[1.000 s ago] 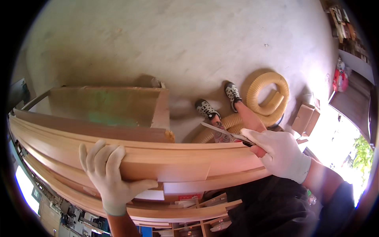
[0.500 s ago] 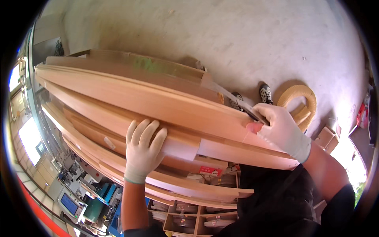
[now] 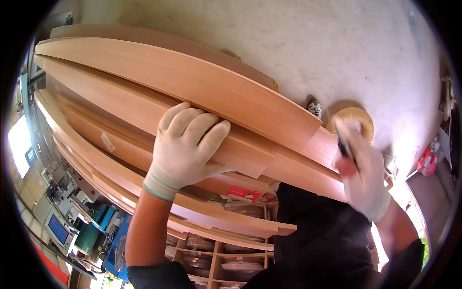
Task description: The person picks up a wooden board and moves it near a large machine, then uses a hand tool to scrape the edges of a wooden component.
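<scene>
My left hand (image 3: 185,147), in a white glove with a green cuff, is closed over the edge of a long wooden board (image 3: 113,94). Its fingers curl over the top and the thumb lies against the near side. Beyond stands another long wooden board (image 3: 192,72), parallel to the first. Past the boards' right end, my right hand (image 3: 368,180), also gloved, is closed round a slim dark hand tool (image 3: 343,147). Motion smears this hand, and the tool's kind does not show clearly. A reddish patch shows at the thumb.
More long boards (image 3: 86,120) lie on the near side. Below them is a wooden shelf (image 3: 215,262) with rolls in its compartments. A ribbed yellowish hose (image 3: 353,115) lies coiled on the concrete floor (image 3: 308,43). Machines with a screen (image 3: 58,229) stand at the left.
My right hand has swung right, off the far board's end, with the tool. The long greyish strip or blade stretching from it no longer shows. My left hand appears higher and further right in view.
</scene>
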Demonstrator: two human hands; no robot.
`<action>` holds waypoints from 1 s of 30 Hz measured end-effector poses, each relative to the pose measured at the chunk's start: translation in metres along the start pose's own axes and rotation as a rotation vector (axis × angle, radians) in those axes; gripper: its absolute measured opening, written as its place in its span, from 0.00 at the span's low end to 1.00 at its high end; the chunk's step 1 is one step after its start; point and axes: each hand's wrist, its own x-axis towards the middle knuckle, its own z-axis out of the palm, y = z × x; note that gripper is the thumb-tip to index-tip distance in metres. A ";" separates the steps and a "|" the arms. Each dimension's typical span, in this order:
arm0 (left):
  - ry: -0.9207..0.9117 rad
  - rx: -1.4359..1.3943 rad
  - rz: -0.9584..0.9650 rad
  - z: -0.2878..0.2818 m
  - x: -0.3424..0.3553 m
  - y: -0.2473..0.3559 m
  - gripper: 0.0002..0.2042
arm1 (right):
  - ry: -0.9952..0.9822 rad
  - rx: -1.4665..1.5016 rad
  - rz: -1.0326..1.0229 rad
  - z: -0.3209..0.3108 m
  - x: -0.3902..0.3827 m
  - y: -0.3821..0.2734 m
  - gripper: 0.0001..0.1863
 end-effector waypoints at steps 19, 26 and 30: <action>-0.025 0.078 0.038 0.013 -0.001 0.002 0.29 | -0.401 -0.302 0.026 0.000 -0.035 -0.027 0.26; -0.032 0.096 0.044 0.016 -0.004 0.001 0.29 | -0.466 -0.353 0.030 -0.004 -0.030 -0.033 0.27; -0.042 0.095 0.047 0.014 -0.006 0.002 0.30 | -0.440 -0.371 -0.005 0.003 -0.022 -0.028 0.26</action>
